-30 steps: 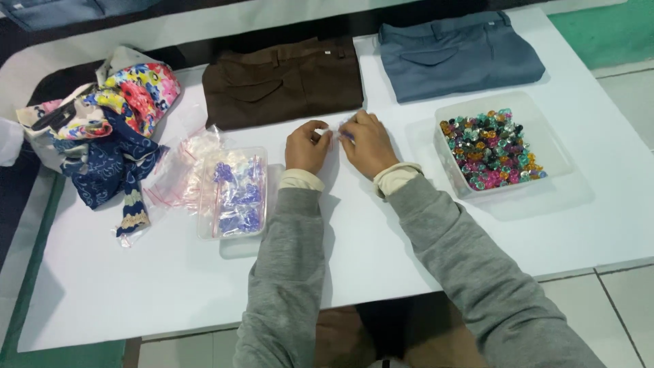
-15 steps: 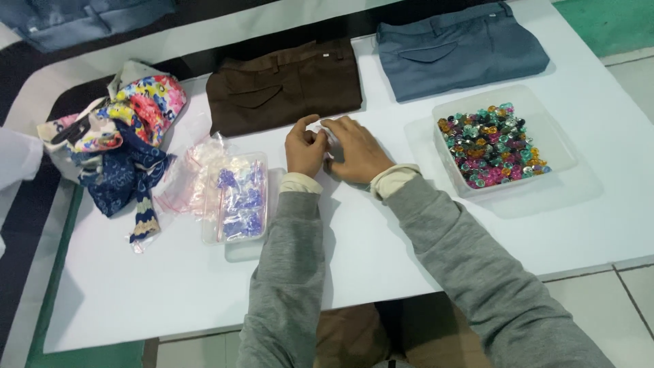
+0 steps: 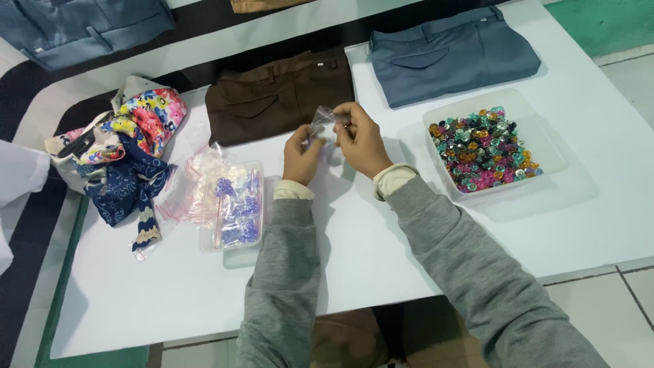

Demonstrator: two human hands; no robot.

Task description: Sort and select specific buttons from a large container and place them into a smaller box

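Clear plastic is showing between the two hands: a small bag is being held up above the white table, just in front of the brown trousers. The left hand is pinching the lower edge of the bag with its fingertips, and the right hand is pinching the upper corner — both hands are closed on it, fingers pressed together. What is inside the bag I cannot tell; it is too small.

To the right, well apart, a clear tray is holding many coloured beads. Behind it grey-blue trousers are lying folded. To the left, a smaller tray is holding filled little bags, with loose empty bags beside it — and further left a heap of flowered cloth is lying. Nothing is standing between the hands and either tray.
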